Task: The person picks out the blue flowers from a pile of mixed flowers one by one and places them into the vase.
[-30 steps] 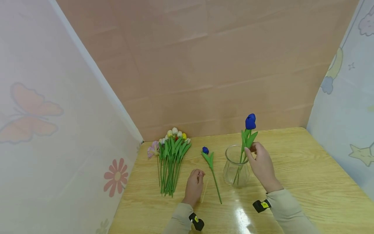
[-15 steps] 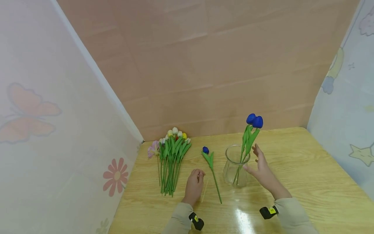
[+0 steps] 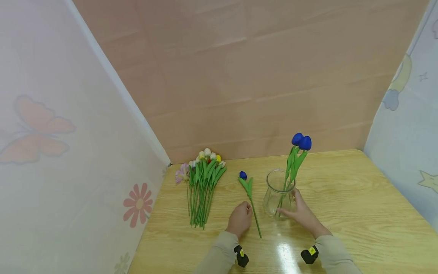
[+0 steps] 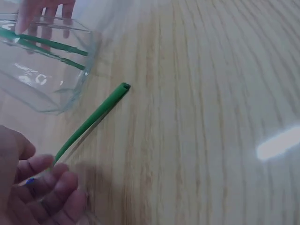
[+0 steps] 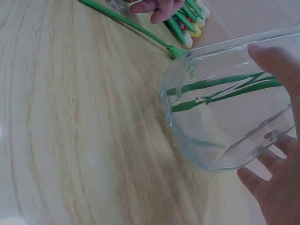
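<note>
A clear glass vase [image 3: 273, 196] stands on the table with two blue tulips [image 3: 301, 142] leaning to the right in it. My right hand [image 3: 303, 214] holds the vase low on its right side, thumb across the front and fingers around the back. In the right wrist view, the tulip stems [image 5: 220, 92] show through the glass. A loose blue tulip [image 3: 249, 190] lies left of the vase. Close beside its stem [image 4: 96, 115], my left hand [image 3: 240, 217] hovers with loosely bent fingers and nothing held.
At the left lies a bunch of tulips [image 3: 205, 182] with white, yellow and red heads, a pale purple flower [image 3: 182, 173] next to it. Patterned sheets [image 3: 85, 182] and a brown backdrop [image 3: 239, 95] border the wooden table [image 3: 342, 190].
My right hand has let go of a blue tulip in the vase and moved down to hold the glass. My left hand has shifted right, towards the loose tulip.
</note>
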`<state>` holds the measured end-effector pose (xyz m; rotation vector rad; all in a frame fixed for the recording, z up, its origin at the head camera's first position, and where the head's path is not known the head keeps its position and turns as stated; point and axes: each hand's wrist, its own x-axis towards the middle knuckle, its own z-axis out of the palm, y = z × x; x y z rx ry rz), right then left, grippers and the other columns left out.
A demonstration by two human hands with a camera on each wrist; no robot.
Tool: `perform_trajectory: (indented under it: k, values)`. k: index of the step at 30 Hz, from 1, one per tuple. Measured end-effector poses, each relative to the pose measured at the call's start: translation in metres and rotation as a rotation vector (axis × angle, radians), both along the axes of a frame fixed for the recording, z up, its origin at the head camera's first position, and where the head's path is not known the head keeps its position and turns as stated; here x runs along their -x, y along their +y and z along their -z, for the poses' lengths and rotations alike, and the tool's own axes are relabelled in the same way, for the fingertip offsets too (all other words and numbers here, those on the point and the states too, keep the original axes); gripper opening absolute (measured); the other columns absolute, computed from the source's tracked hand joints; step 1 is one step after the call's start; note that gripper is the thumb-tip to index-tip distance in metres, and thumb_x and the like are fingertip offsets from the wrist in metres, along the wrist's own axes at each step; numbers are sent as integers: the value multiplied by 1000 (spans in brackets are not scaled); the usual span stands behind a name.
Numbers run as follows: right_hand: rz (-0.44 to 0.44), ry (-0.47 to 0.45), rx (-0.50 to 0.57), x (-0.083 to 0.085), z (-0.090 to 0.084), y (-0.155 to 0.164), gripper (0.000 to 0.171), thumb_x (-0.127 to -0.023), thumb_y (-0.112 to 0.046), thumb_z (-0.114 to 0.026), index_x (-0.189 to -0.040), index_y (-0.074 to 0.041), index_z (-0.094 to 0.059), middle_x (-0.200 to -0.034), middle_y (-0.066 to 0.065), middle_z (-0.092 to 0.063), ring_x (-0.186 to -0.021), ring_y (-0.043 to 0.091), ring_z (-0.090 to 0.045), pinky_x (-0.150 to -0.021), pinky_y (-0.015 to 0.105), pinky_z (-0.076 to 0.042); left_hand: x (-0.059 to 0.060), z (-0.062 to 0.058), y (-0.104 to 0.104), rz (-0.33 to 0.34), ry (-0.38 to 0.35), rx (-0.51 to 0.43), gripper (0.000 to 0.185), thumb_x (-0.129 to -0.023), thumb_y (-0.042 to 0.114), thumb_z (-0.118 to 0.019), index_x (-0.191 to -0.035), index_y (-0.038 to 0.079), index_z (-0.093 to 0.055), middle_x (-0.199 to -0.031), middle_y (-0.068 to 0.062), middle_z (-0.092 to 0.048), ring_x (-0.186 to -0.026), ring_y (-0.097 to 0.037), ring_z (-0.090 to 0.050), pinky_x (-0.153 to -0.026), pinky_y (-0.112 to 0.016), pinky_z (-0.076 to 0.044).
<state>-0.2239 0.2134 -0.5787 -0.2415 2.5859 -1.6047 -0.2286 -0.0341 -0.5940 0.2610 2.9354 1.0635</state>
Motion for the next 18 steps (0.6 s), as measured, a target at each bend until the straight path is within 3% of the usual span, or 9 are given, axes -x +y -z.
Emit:
perform_trajectory:
  k: [5, 8, 11, 14, 18]
  values:
    - [-7, 56, 4, 1, 5, 2, 100, -86, -35, -73, -152, -3, -5, -156, 31, -10, -140, 54, -12, -106, 71, -17, 5, 10, 14, -59, 10, 180, 25, -95, 31, -61, -81, 12, -53, -60, 4, -49, -48, -9, -44, -43, -25, -34]
    - [-12, 80, 1, 3, 5, 3, 98, -86, -35, -73, -151, -1, -8, -155, 31, -12, -140, 54, -13, -106, 71, -18, 7, 11, 22, -103, 6, 266, 32, -91, 38, -65, -86, 8, -57, -64, -1, -56, -52, -13, -53, -45, -28, -40]
    - [-8, 92, -16, 4, 6, 4, 97, -86, -36, -73, -151, -1, -9, -153, 32, -15, -139, 55, -15, -105, 71, -20, 5, 7, 28, -151, -11, 299, 30, -91, 34, -65, -90, 4, -61, -68, -5, -60, -56, -17, -58, -47, -31, -45]
    - [-5, 94, -36, 4, 6, 4, 98, -86, -39, -73, -151, 0, -9, -152, 33, -17, -138, 55, -18, -104, 70, -21, 4, 4, 30, -179, -32, 270, 22, -91, 25, -65, -84, 4, -62, -67, -5, -58, -55, -16, -56, -47, -31, -44]
    - [-8, 95, -46, 3, 5, 4, 99, -86, -38, -73, -150, 1, -9, -151, 34, -18, -137, 55, -19, -105, 69, -23, 4, 2, 26, -172, -106, 120, 22, -90, 15, -63, -70, 6, -59, -56, -1, -52, -46, -13, -47, -43, -26, -37]
